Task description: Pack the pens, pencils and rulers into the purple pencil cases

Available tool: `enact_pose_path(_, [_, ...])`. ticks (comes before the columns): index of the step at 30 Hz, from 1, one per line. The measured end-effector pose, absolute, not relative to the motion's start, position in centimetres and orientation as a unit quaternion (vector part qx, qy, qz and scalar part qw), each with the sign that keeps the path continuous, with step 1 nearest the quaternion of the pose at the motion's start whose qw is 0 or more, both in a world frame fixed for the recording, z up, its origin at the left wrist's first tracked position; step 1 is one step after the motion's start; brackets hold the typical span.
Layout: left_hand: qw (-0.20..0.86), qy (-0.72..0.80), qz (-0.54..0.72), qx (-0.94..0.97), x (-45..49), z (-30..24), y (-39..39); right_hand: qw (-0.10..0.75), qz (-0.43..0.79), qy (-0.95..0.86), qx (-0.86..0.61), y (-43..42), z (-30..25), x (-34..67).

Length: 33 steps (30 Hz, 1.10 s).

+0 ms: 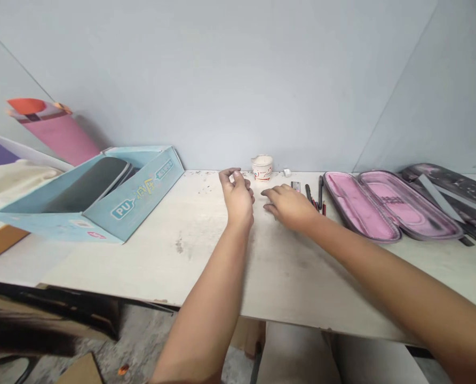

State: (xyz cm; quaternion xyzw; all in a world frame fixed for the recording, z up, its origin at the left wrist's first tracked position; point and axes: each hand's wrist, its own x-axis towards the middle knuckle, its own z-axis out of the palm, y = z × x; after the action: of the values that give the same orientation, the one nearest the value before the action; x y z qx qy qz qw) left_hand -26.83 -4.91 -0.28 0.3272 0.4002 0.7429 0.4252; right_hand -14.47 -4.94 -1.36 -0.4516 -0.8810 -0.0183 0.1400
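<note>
My left hand [238,196] is raised over the middle of the table, its fingers curled in toward the palm. Whatever it may hold is hidden. Close to its right, my right hand [289,206] hovers palm down with the fingers stretched and a little apart, holding nothing I can see. Behind both hands, near the wall, stands a small white paper cup [262,169] with red print and an uneven rim. A small white eraser-like block [287,173] lies to the right of the cup. Just past my right hand are a small sharpener-like piece [296,186] and several dark pens [320,192], partly covered by the hand.
An open pencil case with pink lining [362,205] lies on the right, beside a dark case [450,184] with rulers and pens. A light-blue box [142,205] holding a dark grey case [89,186] sits left, before a pink roll [62,133]. The table's front edge [302,324] runs below my forearms.
</note>
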Motion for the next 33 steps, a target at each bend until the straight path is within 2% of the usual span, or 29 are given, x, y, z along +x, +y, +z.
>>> enact_pose_path(4, [0.428, 0.407, 0.726, 0.352, -26.3, -0.4, -5.2, 0.045, -0.054, -0.893, -0.444, -4.4, -2.0, -16.5])
enact_pose_path(7, [0.448, 0.4, 0.712, 0.364, -25.8, 0.0, -5.7, 0.048, -0.026, -0.897, -0.439, -4.3, -1.5, -15.9])
enact_pose_path(10, [0.486, 0.394, 0.678, 0.386, -25.0, 0.3, -6.3, 0.13, 0.036, -0.882, -0.452, -4.9, -0.5, -13.3])
enact_pose_path(13, [0.518, 0.383, 0.619, 0.45, -23.8, -0.2, -6.9, 0.252, 0.127, -0.835, -0.473, -6.0, -0.1, -9.5])
enact_pose_path(18, [0.528, 0.364, 0.498, 0.583, -20.7, -2.0, -8.6, 0.469, 0.363, -0.651, -0.473, -7.1, -2.1, -4.5])
enact_pose_path(21, [0.513, 0.368, 0.429, 0.646, -19.5, -2.7, -9.6, 0.555, 0.444, -0.56, -0.426, -7.4, -3.0, -3.6])
enact_pose_path(25, [0.473, 0.396, 0.396, 0.68, -19.3, -2.8, -10.0, 0.583, 0.435, -0.562, -0.392, -8.2, -2.2, -3.8])
enact_pose_path(33, [0.448, 0.414, 0.409, 0.678, -19.5, -2.9, -9.8, 0.546, 0.481, -0.605, -0.323, -9.5, -2.0, -4.6])
